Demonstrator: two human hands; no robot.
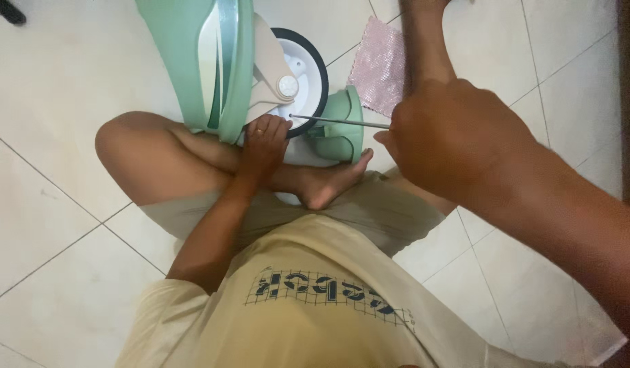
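Person sits cross-legged on tiled floor (49, 102). Right hand (458, 140) fisted around thin metal rod (339, 122), rod near-horizontal, tip at hub of white wheel (303, 75) with black tyre. Left hand (264, 140), ring on one finger, fingers curled against wheel and mint-green toy body (213, 61). Pink cloth (380, 65) lies on floor beyond wheel.

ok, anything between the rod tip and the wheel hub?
Nothing visible. The thin metal rod in the right hand runs clear to the white wheel hub; the left hand grips the wheel's edge just beside the tip.
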